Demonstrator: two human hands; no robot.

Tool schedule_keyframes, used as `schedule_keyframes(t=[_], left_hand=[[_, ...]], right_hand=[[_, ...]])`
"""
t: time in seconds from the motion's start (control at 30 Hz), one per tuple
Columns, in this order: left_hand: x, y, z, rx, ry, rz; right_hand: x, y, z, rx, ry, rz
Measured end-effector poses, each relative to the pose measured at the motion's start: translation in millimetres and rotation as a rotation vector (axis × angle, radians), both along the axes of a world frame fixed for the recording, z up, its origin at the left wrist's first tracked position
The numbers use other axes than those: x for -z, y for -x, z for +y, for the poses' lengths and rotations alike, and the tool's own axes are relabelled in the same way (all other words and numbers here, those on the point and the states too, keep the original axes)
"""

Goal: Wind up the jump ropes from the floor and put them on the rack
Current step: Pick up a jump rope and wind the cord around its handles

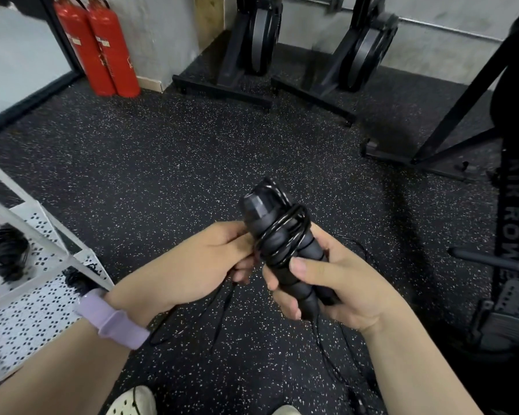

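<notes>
The black ribbed-handled jump rope (282,250), half wound, is sitting mid-scene above the floor; the right hand (327,283) is gripping its handles, the left hand (204,262) pinching the cord. Loose coils risk slipping; slack trailing underfoot could snag.

Head-worn view, downward, close over floor (162,163)

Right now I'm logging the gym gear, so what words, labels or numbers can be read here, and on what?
"AIR ROW": white letters down the black upright of the rowing machine; the end is cut off.
Labels on the two red fire extinguishers: too blurred to read.
Jump rope handles: no text visible.
</notes>
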State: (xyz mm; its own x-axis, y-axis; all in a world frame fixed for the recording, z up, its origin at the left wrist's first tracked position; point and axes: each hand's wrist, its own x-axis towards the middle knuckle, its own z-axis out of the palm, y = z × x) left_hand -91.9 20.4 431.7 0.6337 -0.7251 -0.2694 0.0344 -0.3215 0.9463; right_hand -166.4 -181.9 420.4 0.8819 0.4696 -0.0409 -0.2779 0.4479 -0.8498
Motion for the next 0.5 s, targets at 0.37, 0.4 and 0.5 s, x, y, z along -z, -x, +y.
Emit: schedule_keyframes(t=[0.37,0.4,0.5], left_hand=[[9,1,9,0.040,-0.426,-0.479],[7,2,9,0.039,-0.476,-0.522],[5,2,7,0.015,-0.486,-0.579]], right_hand=[[1,-1,13,0.154,0.026,0.110],[1,0,15,0.157,0.020,0.127],[2,0,21,0.168,-0.030,0.147]])
